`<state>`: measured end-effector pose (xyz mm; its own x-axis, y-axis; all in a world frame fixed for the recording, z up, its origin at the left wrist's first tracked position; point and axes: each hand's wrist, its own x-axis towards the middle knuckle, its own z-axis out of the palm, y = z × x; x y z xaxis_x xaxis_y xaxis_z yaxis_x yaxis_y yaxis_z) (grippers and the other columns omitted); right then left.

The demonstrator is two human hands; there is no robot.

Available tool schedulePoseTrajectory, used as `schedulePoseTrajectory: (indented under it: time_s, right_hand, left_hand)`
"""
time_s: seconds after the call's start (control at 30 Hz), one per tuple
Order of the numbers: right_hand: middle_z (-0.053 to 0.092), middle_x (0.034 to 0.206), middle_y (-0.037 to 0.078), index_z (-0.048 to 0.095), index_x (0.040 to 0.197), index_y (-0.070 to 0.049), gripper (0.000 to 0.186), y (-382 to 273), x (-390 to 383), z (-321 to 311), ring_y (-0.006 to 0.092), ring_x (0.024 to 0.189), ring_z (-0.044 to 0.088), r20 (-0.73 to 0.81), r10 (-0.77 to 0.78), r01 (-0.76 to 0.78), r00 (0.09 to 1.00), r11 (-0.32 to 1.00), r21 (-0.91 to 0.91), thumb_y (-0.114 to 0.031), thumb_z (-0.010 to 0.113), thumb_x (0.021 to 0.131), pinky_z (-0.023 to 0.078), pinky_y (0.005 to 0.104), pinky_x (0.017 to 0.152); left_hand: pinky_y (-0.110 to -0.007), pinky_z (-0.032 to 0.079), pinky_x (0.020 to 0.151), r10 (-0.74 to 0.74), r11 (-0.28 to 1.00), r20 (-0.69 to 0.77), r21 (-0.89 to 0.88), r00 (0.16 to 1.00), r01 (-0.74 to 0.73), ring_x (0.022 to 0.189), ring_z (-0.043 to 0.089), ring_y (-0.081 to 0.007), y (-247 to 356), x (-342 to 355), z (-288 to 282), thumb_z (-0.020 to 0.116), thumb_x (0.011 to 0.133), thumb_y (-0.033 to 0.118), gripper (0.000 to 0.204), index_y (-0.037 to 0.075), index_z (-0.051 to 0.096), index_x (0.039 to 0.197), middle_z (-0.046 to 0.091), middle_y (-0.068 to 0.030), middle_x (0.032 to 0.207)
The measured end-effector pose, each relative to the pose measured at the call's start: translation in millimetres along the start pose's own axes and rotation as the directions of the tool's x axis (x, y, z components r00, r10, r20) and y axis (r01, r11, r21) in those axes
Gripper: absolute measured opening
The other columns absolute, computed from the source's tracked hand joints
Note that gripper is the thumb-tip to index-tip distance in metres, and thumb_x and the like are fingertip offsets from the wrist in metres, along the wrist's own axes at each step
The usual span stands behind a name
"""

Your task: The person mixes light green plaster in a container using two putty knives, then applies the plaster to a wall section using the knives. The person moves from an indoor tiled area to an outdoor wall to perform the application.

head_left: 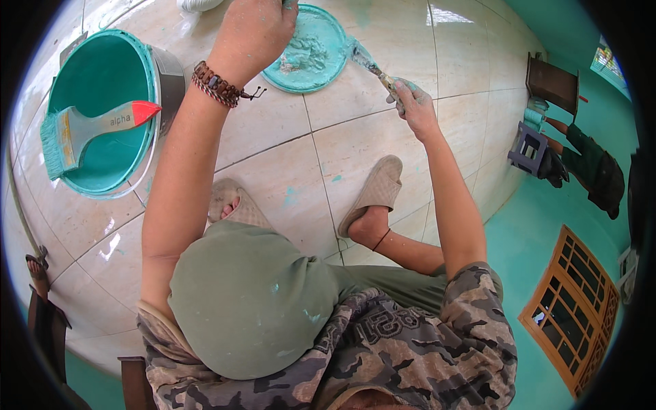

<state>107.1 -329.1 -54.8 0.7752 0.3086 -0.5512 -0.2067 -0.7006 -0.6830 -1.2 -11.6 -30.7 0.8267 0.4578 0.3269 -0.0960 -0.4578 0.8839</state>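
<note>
My right hand (412,104) is shut on the handle of a putty knife (369,65) whose paint-smeared blade touches the right rim of a round teal lid (326,65). Thick teal putty (305,53) lies heaped on the lid. My left hand (256,31) reaches to the lid's upper left edge; its fingers are cut off by the frame top, so their grip is hidden. A beaded bracelet (217,85) circles my left wrist. I crouch on the tiled floor (355,147) in beige slippers (374,190).
A bucket of teal paint (102,113) stands at left with a wide brush (82,130) laid across its rim. At right another person (588,167) works by a small dark stool (529,149) against a teal wall. A wooden lattice window (570,311) is lower right.
</note>
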Motion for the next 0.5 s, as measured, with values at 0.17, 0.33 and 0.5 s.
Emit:
schedulePoseTrajectory:
  time_s: [0.17, 0.33, 0.5]
  right_hand:
    - [0.061, 0.071, 0.001, 0.065, 0.109, 0.0, 0.038, -12, -22, 11, 0.0033, 0.055, 0.041, -0.04, 0.011, -0.016, 0.999, 0.992, -0.128, -0.034, 0.055, 0.094, 0.035, 0.0207, 0.049]
    - [0.058, 0.068, 0.0, 0.065, 0.11, -0.001, 0.038, -18, -7, 9, 0.0026, 0.053, 0.04, -0.084, -0.161, 0.139, 0.983, 0.965, -0.223, -0.035, 0.054, 0.095, 0.034, 0.0199, 0.046]
    - [0.056, 0.067, -0.001, 0.066, 0.11, -0.002, 0.038, 6, -23, 14, 0.0028, 0.052, 0.04, -0.079, -0.051, 0.037, 0.996, 0.984, -0.176, -0.035, 0.054, 0.095, 0.033, 0.02, 0.046]
  left_hand:
    - [-0.045, 0.042, 0.067, 0.088, 0.993, -0.072, 0.09, 0.993, -0.082, 0.074, 0.053, -0.04, -7, -4, 6, 0.053, 0.08, -0.003, 0.023, 0.001, 0.042, 0.099, 0.05, -0.0203, 0.076]
    - [-0.046, 0.041, 0.067, 0.045, 0.997, -0.017, 0.06, 0.999, -0.044, 0.076, 0.053, -0.0413, 3, -3, 4, 0.052, 0.08, -0.003, 0.021, 0.001, 0.042, 0.097, 0.05, -0.0208, 0.076]
    - [-0.046, 0.041, 0.064, 0.101, 0.992, -0.059, 0.087, 0.993, -0.096, 0.073, 0.053, -0.0415, 1, -5, 6, 0.052, 0.082, -0.001, 0.018, 0.001, 0.041, 0.096, 0.05, -0.0207, 0.074]
